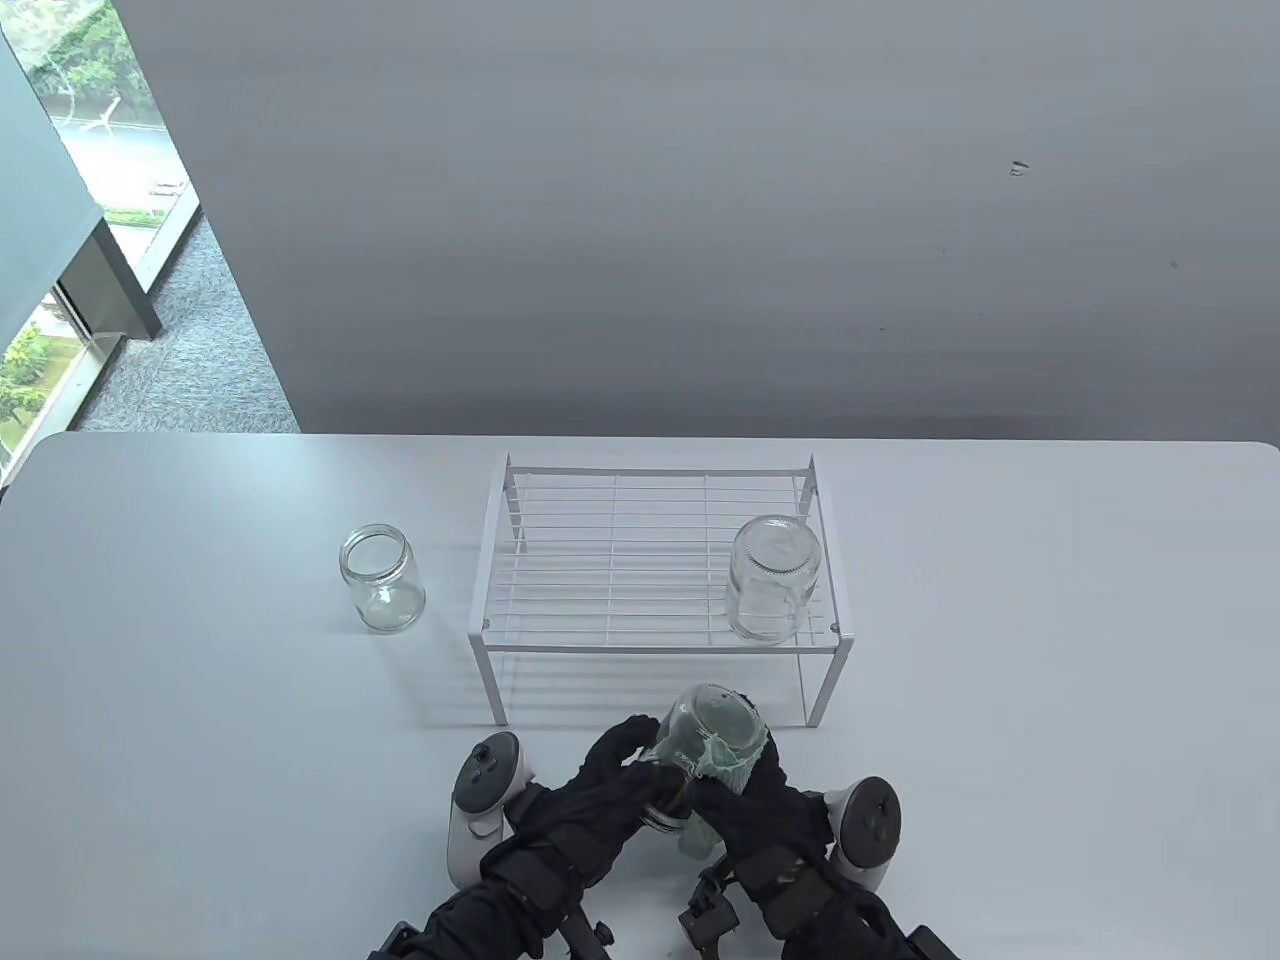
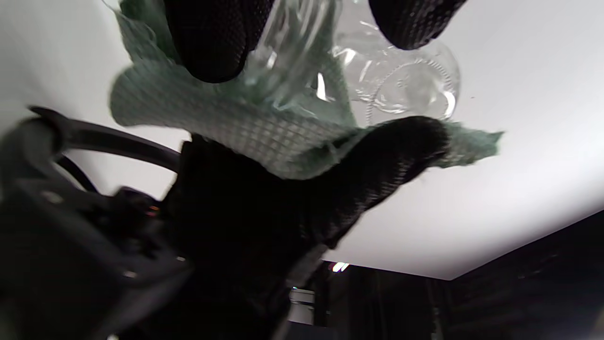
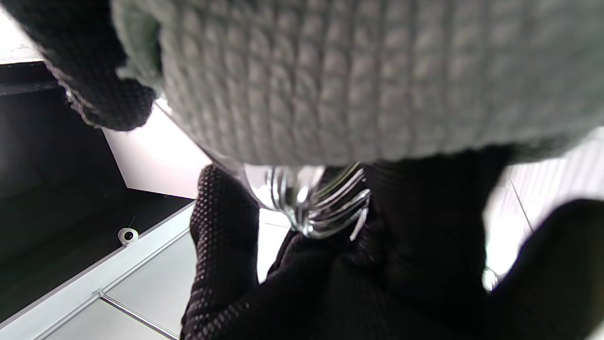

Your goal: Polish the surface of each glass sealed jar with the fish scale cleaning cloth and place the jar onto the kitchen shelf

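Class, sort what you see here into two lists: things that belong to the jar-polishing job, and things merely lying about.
Belongs to the job:
held jar
green cloth
left hand
right hand
wire shelf
jar on shelf
jar on table

Just there:
table
wall
window

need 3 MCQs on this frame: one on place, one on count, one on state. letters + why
1. Where does the jar on the shelf stand?
A. left end
B. right end
C. under it

2. How many glass jars show in the table view?
A. two
B. three
C. four

3. What is the cloth doing?
A. lying flat on the table
B. hanging off the shelf
C. wrapped on the held jar

Key:
1 B, the shelf jar stands by its right front corner.
2 B, shelf jar, table jar, held jar.
3 C, the right hand presses it on the held jar; the left hand grips the jar's mouth end.
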`<state>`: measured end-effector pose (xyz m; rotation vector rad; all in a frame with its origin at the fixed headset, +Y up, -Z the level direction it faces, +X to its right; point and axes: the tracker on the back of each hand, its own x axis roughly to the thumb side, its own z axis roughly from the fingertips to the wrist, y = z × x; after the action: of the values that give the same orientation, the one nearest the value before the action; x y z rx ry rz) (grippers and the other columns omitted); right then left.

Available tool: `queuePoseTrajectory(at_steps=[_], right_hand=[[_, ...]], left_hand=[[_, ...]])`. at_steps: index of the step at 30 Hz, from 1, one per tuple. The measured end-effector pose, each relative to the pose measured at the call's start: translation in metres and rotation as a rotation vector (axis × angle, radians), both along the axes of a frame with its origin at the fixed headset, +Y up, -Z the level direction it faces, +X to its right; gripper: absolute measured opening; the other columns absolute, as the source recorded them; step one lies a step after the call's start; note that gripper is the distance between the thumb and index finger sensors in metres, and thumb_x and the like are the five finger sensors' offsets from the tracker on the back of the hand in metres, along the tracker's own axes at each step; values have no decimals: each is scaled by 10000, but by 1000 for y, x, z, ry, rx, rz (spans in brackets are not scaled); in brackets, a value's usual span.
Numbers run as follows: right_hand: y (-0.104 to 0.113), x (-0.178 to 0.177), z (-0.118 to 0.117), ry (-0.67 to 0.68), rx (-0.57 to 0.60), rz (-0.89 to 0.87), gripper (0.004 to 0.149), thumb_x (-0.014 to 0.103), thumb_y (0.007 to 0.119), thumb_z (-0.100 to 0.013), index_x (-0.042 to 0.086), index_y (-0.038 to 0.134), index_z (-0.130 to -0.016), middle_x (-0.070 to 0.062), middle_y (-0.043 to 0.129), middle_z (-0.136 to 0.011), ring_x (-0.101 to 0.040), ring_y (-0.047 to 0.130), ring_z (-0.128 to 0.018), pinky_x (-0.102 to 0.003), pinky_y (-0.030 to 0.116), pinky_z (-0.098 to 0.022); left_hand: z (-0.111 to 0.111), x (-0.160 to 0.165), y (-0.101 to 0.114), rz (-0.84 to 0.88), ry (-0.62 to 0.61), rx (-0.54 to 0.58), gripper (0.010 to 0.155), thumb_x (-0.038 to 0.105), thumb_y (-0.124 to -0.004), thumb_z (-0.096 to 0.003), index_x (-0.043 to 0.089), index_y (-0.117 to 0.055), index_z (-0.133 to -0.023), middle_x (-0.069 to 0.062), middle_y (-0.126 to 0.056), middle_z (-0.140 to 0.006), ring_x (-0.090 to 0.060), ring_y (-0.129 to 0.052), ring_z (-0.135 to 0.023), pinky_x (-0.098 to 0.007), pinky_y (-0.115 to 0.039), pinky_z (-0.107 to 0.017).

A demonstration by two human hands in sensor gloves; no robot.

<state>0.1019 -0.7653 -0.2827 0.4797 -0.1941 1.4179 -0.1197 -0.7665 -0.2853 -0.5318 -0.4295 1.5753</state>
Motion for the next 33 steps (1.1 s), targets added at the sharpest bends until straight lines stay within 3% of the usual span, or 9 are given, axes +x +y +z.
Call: queuePoseTrajectory(at_steps=[6, 11, 15, 22, 26, 33], right_hand=[[-1, 1, 0, 27, -20, 15, 1019, 600, 817, -476, -104, 290, -992, -361, 555, -905, -578, 717, -754, -693, 539, -533], [-4, -2, 1, 71, -86, -3, 983, 595, 771, -505, -122, 312, -995, -381, 578, -886, -577, 745, -724, -691, 554, -516], [-4, -3, 1, 132, -122, 2, 902, 540, 698, -548, -123, 300, -1012, -415, 545, -892, -608, 698, -727, -706, 522, -511], [5, -7, 2, 180, -23, 295, 784, 443, 623, -576, -119, 305, -1020, -434, 510, -903, -630, 673, -727, -710, 523, -500], [8, -7, 1, 172, -11, 294, 749, 392, 641, -568, -126, 334, -1015, -450, 524, -894, -632, 697, -710, -699, 558, -486], [12, 0, -2, 165, 39, 339, 675, 333, 660, -557, -134, 459, -1000, -431, 632, -863, -600, 797, -653, -666, 636, -455]], left_hand=[[-1, -4, 10, -185, 3, 150, 815, 601, -693, -486, 154, -401, -1103, -338, -600, -975, -498, -765, -815, -705, -369, -656], [-2, -5, 14, -238, -23, 245, 882, 622, -709, -475, 80, -393, -1095, -323, -531, -1024, -476, -721, -881, -695, -381, -671], [-1, -3, 11, -222, -41, 220, 966, 621, -759, -464, 17, -324, -1080, -361, -521, -1007, -500, -719, -869, -689, -398, -673], [0, -3, -2, -191, -26, 84, 1117, 666, -813, -436, -72, -227, -1035, -386, -551, -991, -514, -768, -872, -672, -488, -663], [-3, -7, -6, -135, -8, 27, 1084, 673, -842, -432, -37, -301, -1046, -353, -586, -1000, -510, -787, -872, -657, -520, -665], [-5, -13, 0, -127, 44, 79, 1100, 688, -851, -426, -32, -301, -1050, -320, -583, -1016, -503, -784, -873, -654, -519, -671]])
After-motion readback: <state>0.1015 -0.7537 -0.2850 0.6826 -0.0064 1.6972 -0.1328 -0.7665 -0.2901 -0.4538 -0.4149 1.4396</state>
